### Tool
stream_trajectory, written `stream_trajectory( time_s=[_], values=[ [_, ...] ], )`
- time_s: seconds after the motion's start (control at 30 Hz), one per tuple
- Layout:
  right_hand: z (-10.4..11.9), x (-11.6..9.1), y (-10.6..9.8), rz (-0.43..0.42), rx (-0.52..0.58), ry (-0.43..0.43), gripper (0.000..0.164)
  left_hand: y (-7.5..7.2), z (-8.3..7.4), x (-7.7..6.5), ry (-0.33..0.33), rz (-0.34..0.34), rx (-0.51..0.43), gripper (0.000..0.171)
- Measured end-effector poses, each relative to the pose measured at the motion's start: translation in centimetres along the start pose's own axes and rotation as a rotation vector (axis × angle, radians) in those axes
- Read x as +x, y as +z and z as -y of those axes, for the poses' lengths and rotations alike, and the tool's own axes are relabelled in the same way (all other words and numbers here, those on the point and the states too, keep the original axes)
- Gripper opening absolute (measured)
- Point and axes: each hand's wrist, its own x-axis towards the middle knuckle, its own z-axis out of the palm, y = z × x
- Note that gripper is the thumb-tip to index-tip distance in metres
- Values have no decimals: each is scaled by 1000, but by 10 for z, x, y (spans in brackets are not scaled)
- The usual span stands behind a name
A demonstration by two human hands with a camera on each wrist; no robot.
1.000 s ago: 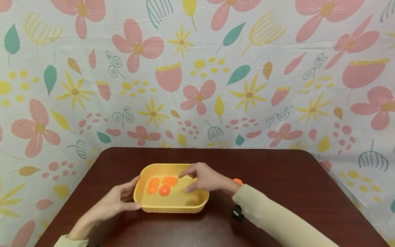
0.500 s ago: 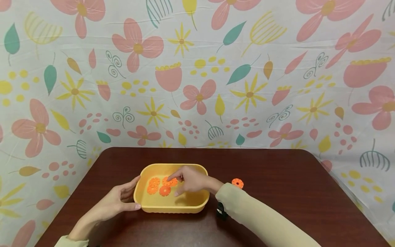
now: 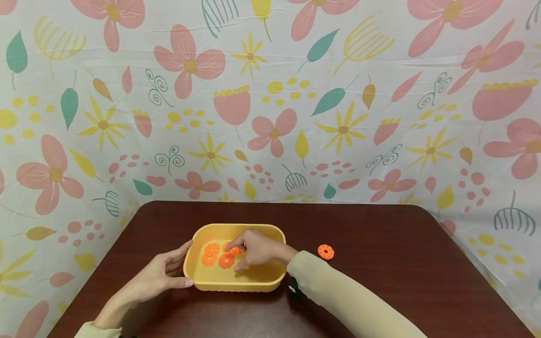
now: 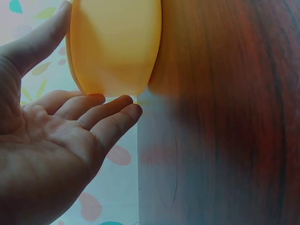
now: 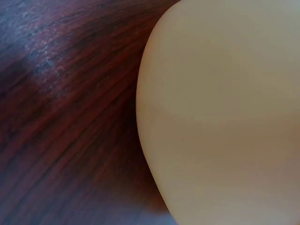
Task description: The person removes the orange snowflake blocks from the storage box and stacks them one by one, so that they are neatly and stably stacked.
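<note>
A yellow rectangular tray (image 3: 236, 287) stands on the table with several orange notched plastic discs (image 3: 226, 261) lying flat in its left half. My left hand (image 3: 158, 274) rests against the tray's left end, thumb at the front corner and fingers toward the back. The left wrist view shows those fingers (image 4: 112, 124) extended, their tips touching the tray. Over the tray's inside is my right hand (image 3: 258, 249), thumb and index finger apart, with the index fingertip over the rear discs; contact is unclear. The right wrist view shows only the tray's outer wall (image 5: 215, 103) and tabletop.
Another orange disc (image 3: 325, 252) lies on the dark wooden table (image 3: 380, 244), right of the tray and behind the right sleeve (image 3: 351, 291). A floral cloth (image 3: 270, 94) hangs behind the table and along its sides.
My right hand has moved left and deeper into the tray, reaching the rear discs. The loose disc on the right has come into full view. My left hand and the tray stay put.
</note>
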Motion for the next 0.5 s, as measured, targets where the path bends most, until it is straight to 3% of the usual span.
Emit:
stream_trajectory(
  time_s=[0.23,0.5],
  values=[
    [-1,6,6,-12,-90,7,55,0,1,0,6,-3,3,94],
    [0,8,9,-13,-112,34,56,0,0,0,-2,-2,-2,94]
  ],
)
